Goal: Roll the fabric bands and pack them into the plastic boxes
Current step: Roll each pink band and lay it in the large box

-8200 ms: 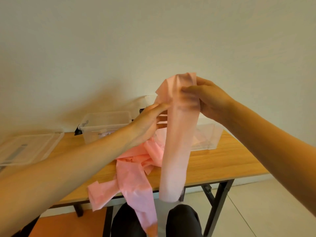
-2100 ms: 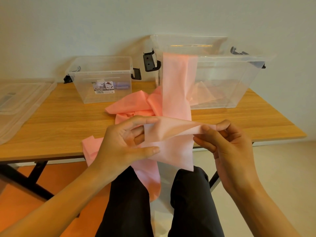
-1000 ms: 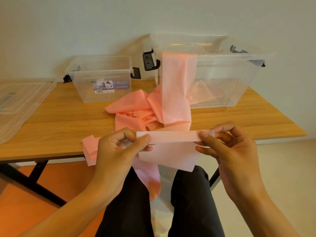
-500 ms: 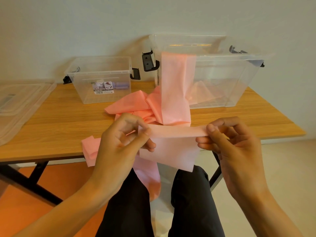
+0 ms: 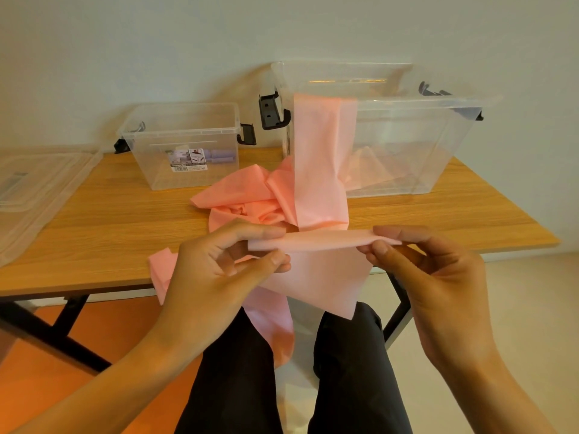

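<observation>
I see the wooden surface (image 5: 94,220) spanning the view, with 2 clear plastic boxes toward its far edge: the large box (image 5: 407,158) on the right and the small box (image 5: 185,170) to its left, both open-topped. A clear lid (image 5: 28,183) lies at the far left. A long pink band (image 5: 319,158) hangs over the large box's near rim, runs down across a crumpled heap of pink bands (image 5: 241,198) on the surface, and reaches the hands just in front of the near edge. The left hand (image 5: 213,283) and right hand (image 5: 445,286) each pinch 1 end of a narrow fold in that band, fingers (image 5: 253,230) and thumbs clamped on the fabric. The band's loose end hangs between the knees.
</observation>
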A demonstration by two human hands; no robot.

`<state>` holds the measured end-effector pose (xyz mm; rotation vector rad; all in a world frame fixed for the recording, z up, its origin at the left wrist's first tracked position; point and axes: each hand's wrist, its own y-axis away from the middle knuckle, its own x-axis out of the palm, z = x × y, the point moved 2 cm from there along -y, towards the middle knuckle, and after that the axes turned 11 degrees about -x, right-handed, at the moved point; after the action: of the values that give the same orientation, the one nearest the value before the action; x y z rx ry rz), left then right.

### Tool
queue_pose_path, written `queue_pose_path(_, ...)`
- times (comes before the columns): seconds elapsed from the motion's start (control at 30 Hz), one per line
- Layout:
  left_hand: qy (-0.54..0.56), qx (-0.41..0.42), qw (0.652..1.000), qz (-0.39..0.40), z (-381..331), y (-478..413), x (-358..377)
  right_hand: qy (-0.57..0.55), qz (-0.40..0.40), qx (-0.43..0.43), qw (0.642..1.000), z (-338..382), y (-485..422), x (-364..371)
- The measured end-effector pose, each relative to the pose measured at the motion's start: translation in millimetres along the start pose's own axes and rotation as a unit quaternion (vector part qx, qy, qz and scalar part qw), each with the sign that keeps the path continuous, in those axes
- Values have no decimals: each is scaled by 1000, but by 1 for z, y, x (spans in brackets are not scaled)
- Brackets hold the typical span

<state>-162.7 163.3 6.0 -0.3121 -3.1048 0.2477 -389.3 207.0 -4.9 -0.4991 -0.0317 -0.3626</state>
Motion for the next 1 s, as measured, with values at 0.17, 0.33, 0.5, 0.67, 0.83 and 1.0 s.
queue_pose_path(0.17, -31, 12, 999, -20, 4, -1, 1, 27, 12, -20, 999, -5, 3, -1)
queue_pose_path(0.33, -22, -4, 1000, 3, 4, -2, 2, 18, -5, -32, 999, -4, 1, 1)
queue_pose_path(0.5, -27, 14, 1000, -10, 2, -5, 2, -4, -12, -22, 1000, -3, -1, 4)
queue_pose_path(0.67, -7, -9, 1000, 6, 3, -6, 4, -36, -12, 4, 999, -1, -1, 6)
queue_pose_path(0.83, 8, -25, 1000, 12, 4, -5, 6, -60, -26, 36, 997, 1, -1, 8)
queue_pose_path(1.0, 3, -14, 1000, -5, 6, 0, 6, -84, -59, 59, 993, -1, 2, 7)
